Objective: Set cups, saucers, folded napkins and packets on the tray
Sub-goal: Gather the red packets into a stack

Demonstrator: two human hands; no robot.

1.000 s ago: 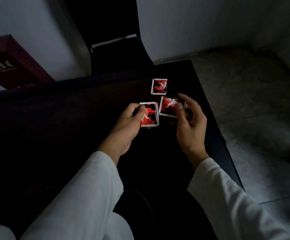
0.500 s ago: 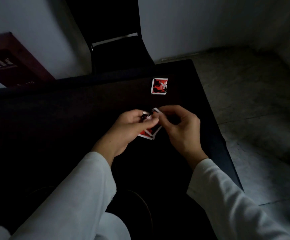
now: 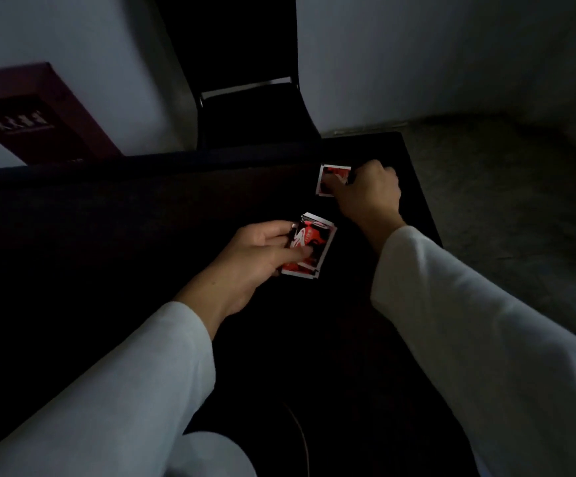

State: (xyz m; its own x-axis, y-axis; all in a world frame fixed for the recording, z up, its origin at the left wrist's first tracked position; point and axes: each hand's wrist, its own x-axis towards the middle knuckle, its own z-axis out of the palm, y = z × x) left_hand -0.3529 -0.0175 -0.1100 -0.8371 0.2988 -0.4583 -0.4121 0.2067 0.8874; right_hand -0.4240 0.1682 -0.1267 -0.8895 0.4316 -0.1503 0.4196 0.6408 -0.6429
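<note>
Two hands work near the far right corner of the dark table (image 3: 142,235). The left hand (image 3: 259,256) grips the stacked packets (image 3: 314,242), red and white, thumb across the top face, held just above or on the surface; which cannot be told. Beyond them, the right hand (image 3: 369,194) pinches a single packet (image 3: 329,177) lying close to the far edge, thumb on its face and fingers curled past its right side. The right edge runs just beside that wrist, with floor (image 3: 503,201) beyond. A chair (image 3: 252,115) stands behind the far edge. Open dark surface spreads left.
</note>
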